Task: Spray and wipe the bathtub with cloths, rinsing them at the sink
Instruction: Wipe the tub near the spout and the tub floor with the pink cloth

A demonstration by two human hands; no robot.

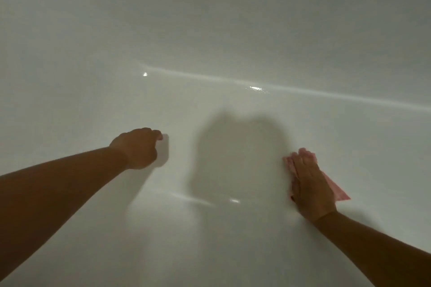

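The white bathtub [221,42] fills the whole head view, its glossy floor and far wall meeting along a bright curved line. My right hand [311,185] lies flat, palm down, pressing a pink cloth [335,190] onto the tub floor at the right; the cloth sticks out past the fingertips and the outer edge of the hand. My left hand [138,148] rests on the tub floor at the left with its fingers curled in. Nothing shows in it, though its palm side is hidden.
A dark shadow of my head falls on the tub floor between the two hands. Small wet glints shine along the curve of the tub. No spray bottle, sink or tap is in view.
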